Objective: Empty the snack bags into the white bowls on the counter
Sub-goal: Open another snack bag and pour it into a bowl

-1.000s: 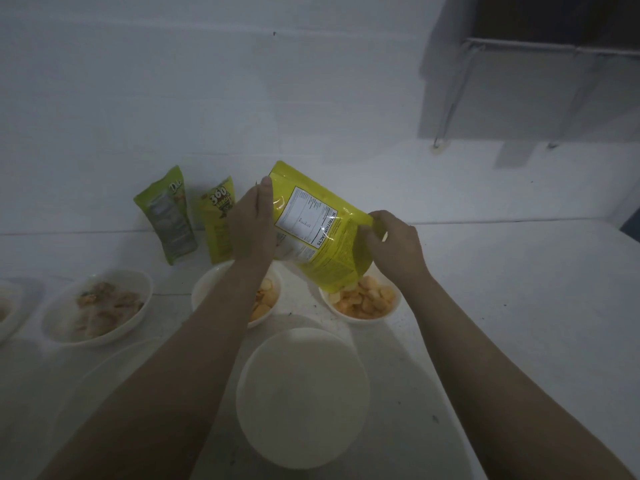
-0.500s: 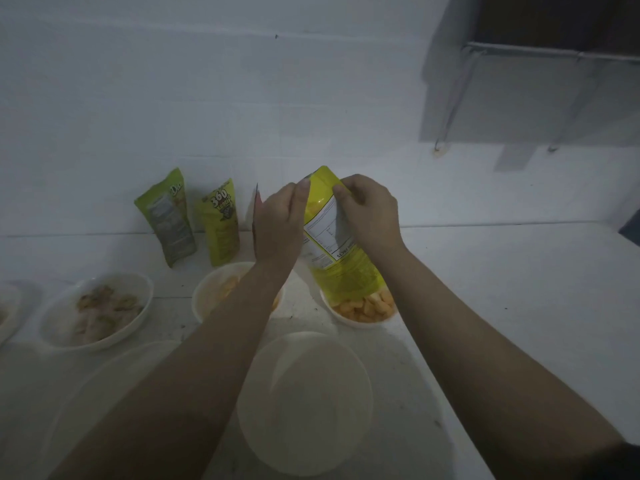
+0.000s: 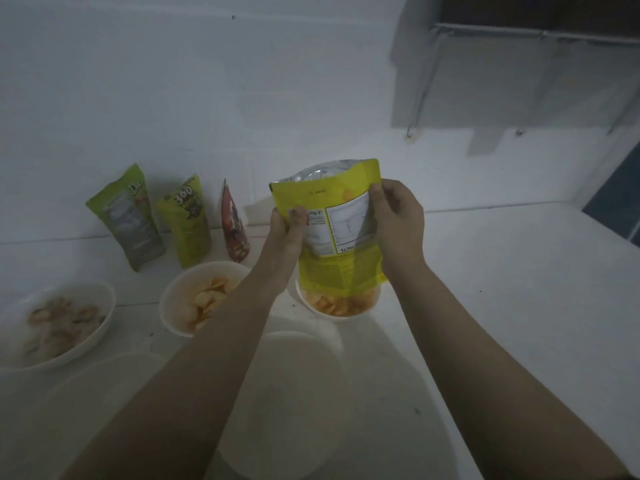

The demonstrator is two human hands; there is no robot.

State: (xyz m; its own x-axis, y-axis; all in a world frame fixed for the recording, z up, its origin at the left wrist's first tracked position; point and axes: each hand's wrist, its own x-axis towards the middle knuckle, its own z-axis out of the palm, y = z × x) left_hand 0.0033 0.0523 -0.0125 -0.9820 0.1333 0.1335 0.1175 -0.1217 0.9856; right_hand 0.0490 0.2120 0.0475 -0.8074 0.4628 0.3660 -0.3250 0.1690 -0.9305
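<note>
A yellow snack bag [image 3: 337,258] is held upright with its open silver mouth at the top, just above a small white bowl [image 3: 313,308] of orange chips. My left hand [image 3: 288,226] pinches the bag's left edge and my right hand [image 3: 398,220] grips its right side. Another white bowl [image 3: 173,299] with pale chips sits left of my left forearm. At the far left, a third bowl [image 3: 104,306] holds brownish snacks. In the foreground stands an empty white bowl [image 3: 298,393].
Three more bags stand against the back wall: a green one [image 3: 128,216], a yellow-green one [image 3: 187,220] and a red one [image 3: 233,230]. A clear container [image 3: 69,393] lies at the near left. A metal shelf [image 3: 519,46] hangs on the wall, upper right.
The yellow bag has turned from tipped mouth-down over the bowl to upright with its mouth up. Both hands shifted to its sides, and the red bag behind came into view.
</note>
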